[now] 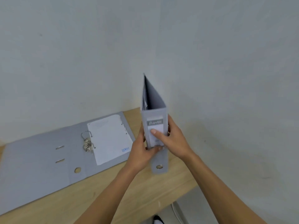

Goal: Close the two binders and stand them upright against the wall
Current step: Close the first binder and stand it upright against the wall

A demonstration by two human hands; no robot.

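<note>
A closed grey binder (154, 101) stands upright near the corner of the wall, spine with a white label facing me. My left hand (141, 155) grips its left side and lower spine. My right hand (173, 139) holds its right side, thumb pressed on the label. The binder's bottom end with a metal-rimmed finger hole sits at the wooden table's (113, 191) right part. A second grey binder (40, 159) lies open flat on the table to the left, its ring mechanism (87, 143) open and a white sheet (110, 138) on its right half.
A pale wall (80, 62) runs behind the table and meets a side wall (226, 78) at the corner on the right. The table's right edge ends just beyond my right forearm, with floor below.
</note>
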